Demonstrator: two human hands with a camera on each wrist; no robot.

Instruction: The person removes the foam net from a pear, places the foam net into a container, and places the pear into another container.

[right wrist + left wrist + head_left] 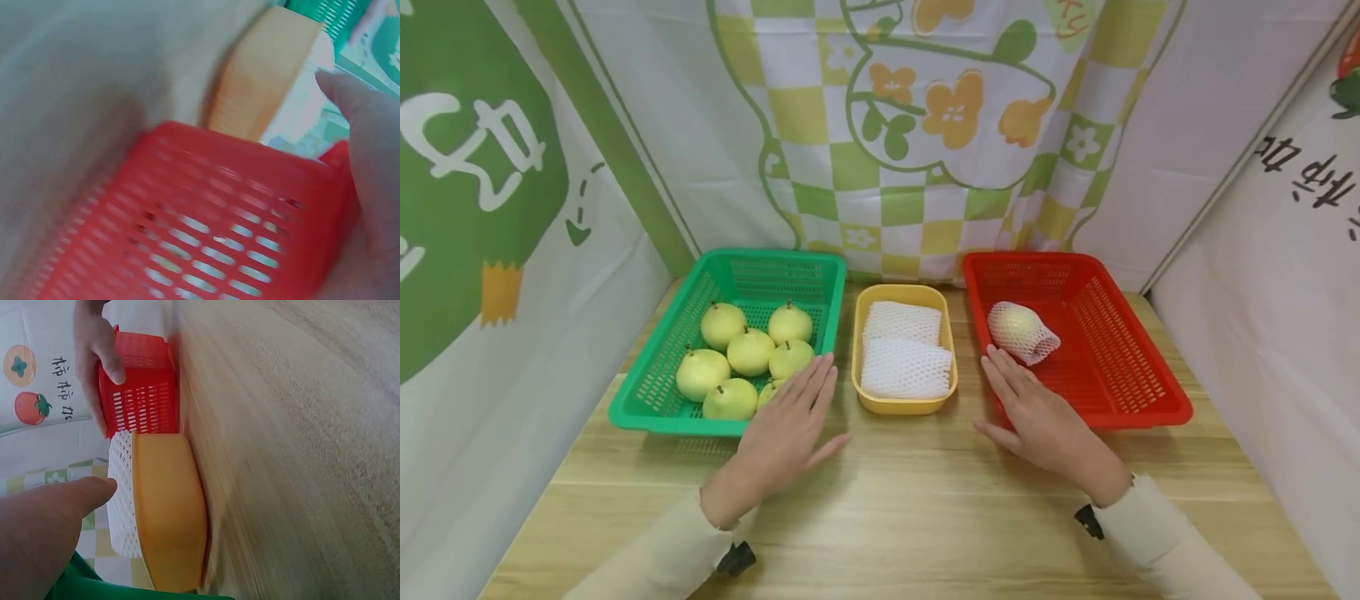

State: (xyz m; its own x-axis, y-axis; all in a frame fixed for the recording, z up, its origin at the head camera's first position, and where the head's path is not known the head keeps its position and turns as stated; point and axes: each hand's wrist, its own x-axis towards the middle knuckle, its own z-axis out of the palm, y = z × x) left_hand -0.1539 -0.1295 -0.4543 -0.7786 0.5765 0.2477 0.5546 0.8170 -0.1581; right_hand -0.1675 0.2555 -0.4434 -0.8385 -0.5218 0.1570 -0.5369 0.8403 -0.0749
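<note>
My left hand (pixel 786 433) lies over the front right corner of a green basket (pixel 670 427), fingers straight and holding nothing. Several yellow-green pears (pixel 702 375) sit in that basket, one partly hidden behind the fingers. On the other side, my right hand (pixel 1045 421) is over the front left corner of a red basket (pixel 1138 408), also with straight fingers and nothing in its grasp. Just beyond its fingertips, a pear in a white foam net (pixel 1018 325) lies in the red basket. Between the hands stands a yellow bin (pixel 902 407) holding white foam nets (pixel 906 367).
The three containers stand in a row on a wooden table (pixel 910 517). Behind them hangs a checked curtain (pixel 917 200). White printed walls (pixel 1262 275) close in both sides. In the left wrist view, the yellow bin (pixel 172 506) stands close to the red basket (pixel 140 394).
</note>
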